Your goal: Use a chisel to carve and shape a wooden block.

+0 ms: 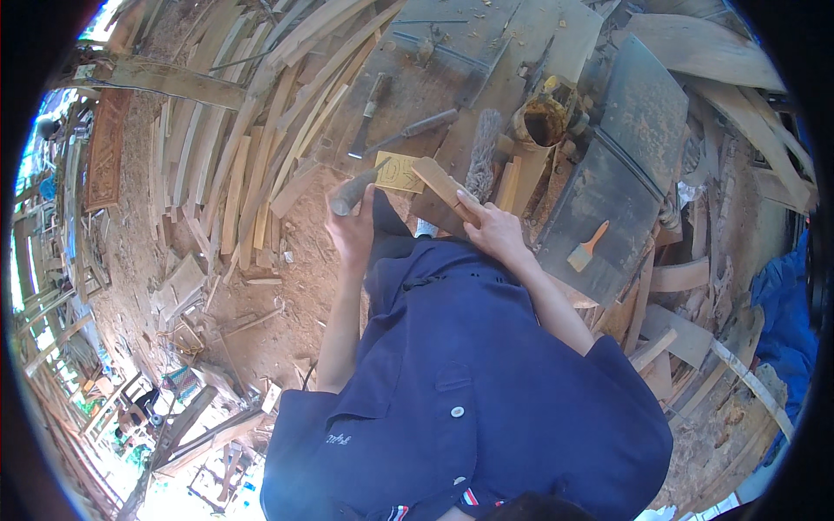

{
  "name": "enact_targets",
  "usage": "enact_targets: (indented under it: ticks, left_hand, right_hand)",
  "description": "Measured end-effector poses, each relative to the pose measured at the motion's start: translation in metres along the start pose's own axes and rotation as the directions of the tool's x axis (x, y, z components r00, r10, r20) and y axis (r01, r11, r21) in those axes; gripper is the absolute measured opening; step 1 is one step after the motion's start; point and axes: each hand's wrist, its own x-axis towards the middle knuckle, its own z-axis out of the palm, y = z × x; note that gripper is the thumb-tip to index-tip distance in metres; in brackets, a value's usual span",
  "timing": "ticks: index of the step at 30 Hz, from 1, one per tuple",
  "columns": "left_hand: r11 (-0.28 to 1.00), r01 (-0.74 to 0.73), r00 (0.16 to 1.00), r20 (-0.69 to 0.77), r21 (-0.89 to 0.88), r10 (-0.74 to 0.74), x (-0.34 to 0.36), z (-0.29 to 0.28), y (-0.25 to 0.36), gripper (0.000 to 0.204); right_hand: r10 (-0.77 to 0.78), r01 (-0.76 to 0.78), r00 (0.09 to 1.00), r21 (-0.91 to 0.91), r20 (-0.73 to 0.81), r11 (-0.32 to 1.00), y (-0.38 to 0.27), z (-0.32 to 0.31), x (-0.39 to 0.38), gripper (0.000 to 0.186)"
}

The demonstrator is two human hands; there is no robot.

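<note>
My left hand [349, 234] is closed around a thick grey round-handled tool [354, 191]. Its thin tip reaches up to the right; whether it is a chisel I cannot tell. A flat strip of wood [440, 183] is gripped in my right hand [499, 233], its free end angled up to the left. Between and beyond the hands, a yellow sheet [400, 173] with dark marks lies at the near edge of the wooden bench [343, 139]. Beyond it lie a flat-bladed chisel [369, 115] and a long tool with a grey handle [427, 124].
A stained, open can [540, 122] stands right of a bundle of grey fibres [484, 152]. A paintbrush [589, 247] lies on a dark panel [599, 204] at the right. Long wooden strips [239, 174] pile up at the left. Scraps litter the dirt floor [304, 269].
</note>
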Motion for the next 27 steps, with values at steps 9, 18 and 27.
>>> enact_targets:
  ticks: [9,18,27]
  left_hand:
    - [0.975,0.216,0.976,0.055,-0.058,-0.213,-0.002,0.001,-0.016,0.047]
    - [0.957,0.256,0.964,-0.035,-0.137,-0.263,-0.016,0.011,-0.016,0.046]
    - [0.872,0.351,0.904,-0.122,-0.340,-0.411,-0.043,0.013,-0.031,0.045]
  right_hand:
    - [0.005,-0.005,1.000,0.035,-0.005,0.999,0.007,0.003,0.000,0.075]
    - [0.029,-0.029,1.000,0.085,0.009,0.996,0.007,0.003,-0.001,0.073]
    - [0.037,-0.040,0.999,0.101,0.030,0.994,0.003,-0.003,0.001,0.074]
